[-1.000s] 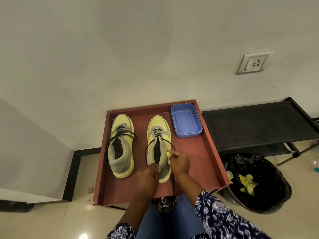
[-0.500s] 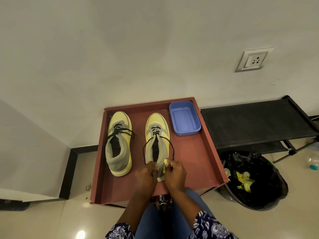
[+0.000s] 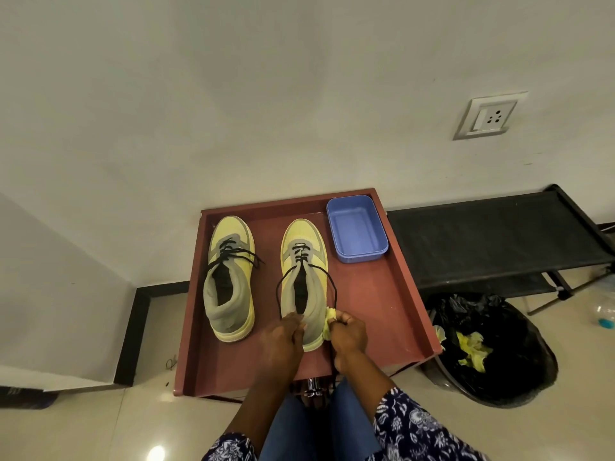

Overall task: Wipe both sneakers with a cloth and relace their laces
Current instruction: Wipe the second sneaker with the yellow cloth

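While both forearms reach forward over the near edge of the red counter [image 3: 382, 314], the left hand [image 3: 283, 334] pinches the heel collar of the right-side sneaker [image 3: 304, 284]. The right hand [image 3: 347, 331], fingers curled, grips a yellow cloth [image 3: 329, 322] against the heel's right side, with the black lace [image 3: 332, 287] running to it. The second sneaker [image 3: 229, 277] stands apart, left.

Two sneakers [image 3: 229, 277], one tub [image 3: 356, 229], perhaps one cloth [image 3: 329, 322]

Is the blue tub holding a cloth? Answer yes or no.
No: the blue tub shows only its bare floor; a yellow cloth is in the right hand.
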Motion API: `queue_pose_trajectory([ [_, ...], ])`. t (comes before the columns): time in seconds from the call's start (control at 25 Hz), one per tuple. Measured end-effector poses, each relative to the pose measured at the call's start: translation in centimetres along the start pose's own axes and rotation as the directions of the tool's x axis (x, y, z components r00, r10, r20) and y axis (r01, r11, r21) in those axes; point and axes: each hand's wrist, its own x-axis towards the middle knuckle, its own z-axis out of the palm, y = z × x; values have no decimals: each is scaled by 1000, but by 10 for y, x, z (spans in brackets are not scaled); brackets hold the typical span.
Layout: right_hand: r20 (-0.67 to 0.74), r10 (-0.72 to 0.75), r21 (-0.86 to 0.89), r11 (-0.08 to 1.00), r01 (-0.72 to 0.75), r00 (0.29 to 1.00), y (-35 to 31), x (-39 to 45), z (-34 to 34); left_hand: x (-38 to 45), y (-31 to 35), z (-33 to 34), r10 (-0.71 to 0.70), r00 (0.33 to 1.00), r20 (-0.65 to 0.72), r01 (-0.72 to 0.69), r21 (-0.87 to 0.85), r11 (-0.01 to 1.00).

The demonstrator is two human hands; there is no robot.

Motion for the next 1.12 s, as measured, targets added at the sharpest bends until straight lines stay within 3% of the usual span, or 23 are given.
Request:
queue_pose_trajectory([
  [0.12, 38, 39, -55, 998, -37, 999, -28, 8, 4, 0, -3, -2, 13, 1000, 12, -13, -34, 999],
  [0.24, 35, -30, -153, 988, 35, 999, -51, 18, 13, 0, -7, 0, -22, 999, 30, 24, -54, 998],
  [0.36, 73, -195, -263, 942, 207, 978, -66, 16, 21, 0, -7, 1, -24, 999, 28, 26, -66, 997],
  [0.52, 194, -445, -422, 766, 484, 874, -65, 1, 20, 1, -4, 0, 5, 1000, 0, -5, -96, 995],
  [0.64, 217, -524, -427, 708, 563, 824, -47, -6, 10, 0, -4, -1, 4, 1000, 1, -3, -84, 996],
  [0.72, 195, -543, -377, 727, 574, 817, -31, -12, 3, -1, -5, -1, -17, 1000, 24, 18, -78, 997],
  [0.96, 120, -457, -290, 833, 471, 882, 18, -30, -8, -2, -7, 1, -47, 998, 47, 48, -19, 999],
  [1.12, 67, -376, -260, 888, 380, 924, 5, -20, -6, -2, -8, 0, -12, 999, 43, 13, -18, 1000],
])
